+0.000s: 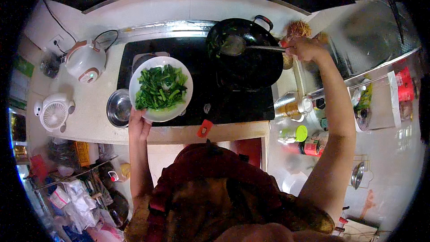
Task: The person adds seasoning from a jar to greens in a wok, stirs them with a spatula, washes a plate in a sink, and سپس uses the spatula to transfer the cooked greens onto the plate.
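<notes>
My left hand (140, 123) holds a white plate (188, 89) by its near left edge, over the left part of the black stovetop (221, 107). Cooked leafy greens (161, 87) cover the middle of the plate. At the right, my right hand (304, 49) grips the handle of a metal spatula or ladle (265, 48), whose broad head rests inside a black wok (248, 70). A few bits of green cling to the wok's left inner wall. A steel bowl (117, 109) stands just left of the plate, partly hidden by it.
A white rice cooker (85, 60) and a small white fan (54, 116) stand on the left counter. Seasoning jars (290, 107) line the right side, beside a bottle with a green lid (300, 133). A straw brush (298, 28) is behind my right hand. A red packet (205, 128) lies at the front edge.
</notes>
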